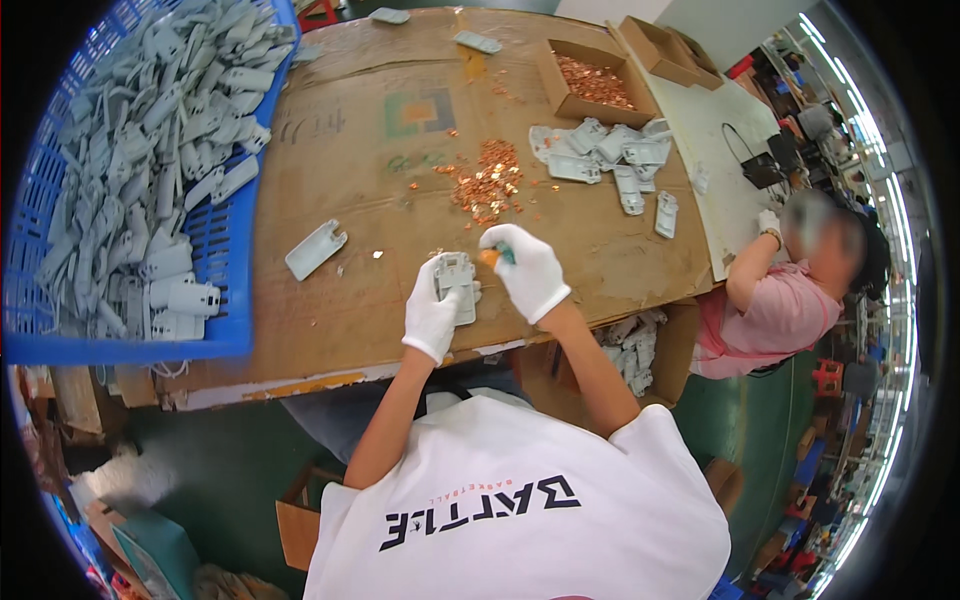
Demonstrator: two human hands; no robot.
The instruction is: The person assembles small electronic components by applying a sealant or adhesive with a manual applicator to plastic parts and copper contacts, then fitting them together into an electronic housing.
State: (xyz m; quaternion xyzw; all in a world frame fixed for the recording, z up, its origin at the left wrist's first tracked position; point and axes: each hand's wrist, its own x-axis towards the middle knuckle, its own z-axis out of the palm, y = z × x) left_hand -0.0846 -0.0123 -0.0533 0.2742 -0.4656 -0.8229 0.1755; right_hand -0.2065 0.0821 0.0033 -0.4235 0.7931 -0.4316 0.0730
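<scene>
My left hand (pixel 432 312), in a white glove, is closed around a light grey plastic housing (pixel 455 278) near the table's front edge. The housing's cut-out end points away from me. Just to its right, my gloved right hand (pixel 526 270) grips a small tool with an orange and teal handle (pixel 497 256); its tip is too small to make out. Beyond both hands lies a loose heap of small copper-coloured metal pieces (pixel 488 182). A single grey housing (pixel 316 250) rests on the cardboard left of my hands.
A blue crate (pixel 240 300) heaped with grey housings stands at the left. At the back right are a cardboard box (pixel 562 98) of copper pieces and a pile of housings (pixel 600 150). Another box (pixel 680 345) with housings sits below the table edge. A person in pink (pixel 775 310) works at the right.
</scene>
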